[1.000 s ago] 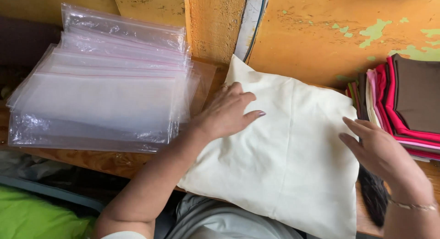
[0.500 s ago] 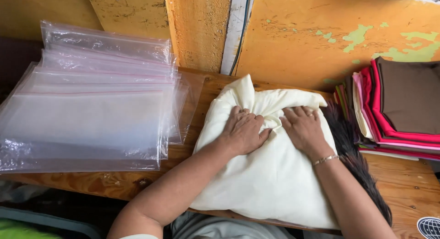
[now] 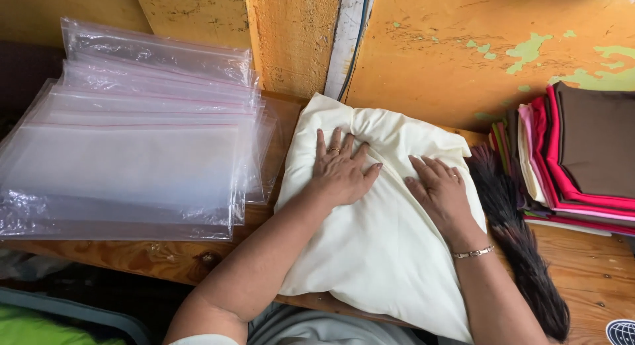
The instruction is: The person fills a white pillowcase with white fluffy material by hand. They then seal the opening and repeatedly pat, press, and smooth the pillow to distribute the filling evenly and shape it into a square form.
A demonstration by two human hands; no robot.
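Both hands spread flatter, left hand (image 3: 340, 170), right hand (image 3: 440, 189) open on cream pillow (image 3: 377, 252); wooden table (image 3: 595, 272), peeling yellow wall (image 3: 450, 60)

A plump, cream-white fabric cushion (image 3: 370, 252) lies flat on the wooden tabletop, tilted diagonally, its upper corner near the yellow wall. Its cloth is creased near the top, and its lower edge overhangs the table's front.
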